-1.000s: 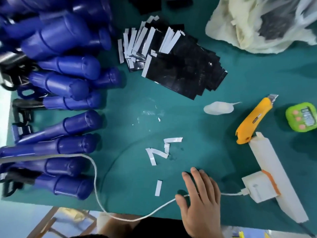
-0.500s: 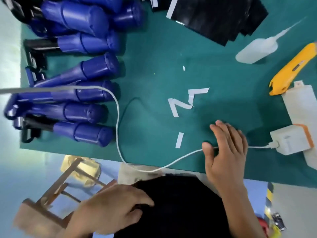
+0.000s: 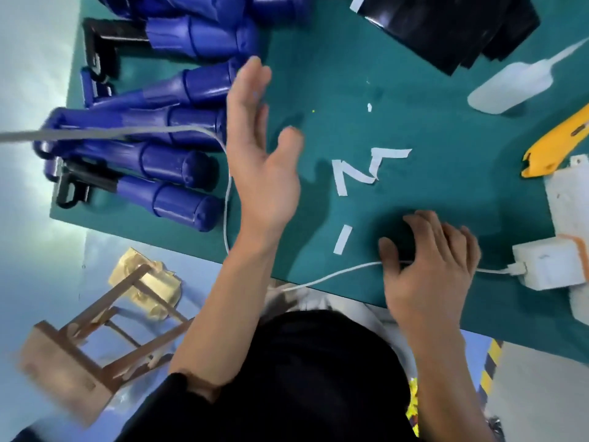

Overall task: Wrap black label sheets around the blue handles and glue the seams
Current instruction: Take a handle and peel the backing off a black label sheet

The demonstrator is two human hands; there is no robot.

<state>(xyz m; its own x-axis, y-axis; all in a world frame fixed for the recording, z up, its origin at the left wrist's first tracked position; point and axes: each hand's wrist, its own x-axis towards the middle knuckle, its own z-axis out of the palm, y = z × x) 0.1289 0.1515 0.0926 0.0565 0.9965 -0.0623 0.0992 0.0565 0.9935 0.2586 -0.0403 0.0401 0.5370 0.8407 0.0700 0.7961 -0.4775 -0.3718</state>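
The left hand point(image 3: 264, 161) is raised over the green bench point(image 3: 430, 193), fingers spread and empty, just right of the pile of blue handles point(image 3: 178, 173). The handles lie in rows along the far-left part of the bench, their rounded ends pointing right; several carry black metal parts at their left ends. The right hand point(image 3: 430, 272) lies palm down near the bench's near edge, fingers loosely spread, resting on a white cable point(image 3: 334, 275) without a visible grip on it. The cable runs right into a white adapter point(image 3: 548, 266) and loops left toward the handles. The black label sheets point(image 3: 452, 23) are stacked at the far right, well apart from both hands. White paper strips point(image 3: 353, 173) lie between the hands. A translucent glue bottle point(image 3: 510, 90) and a yellow utility knife point(image 3: 554, 145) lie at the right. A wooden stool point(image 3: 89, 346) stands on the floor at near left.
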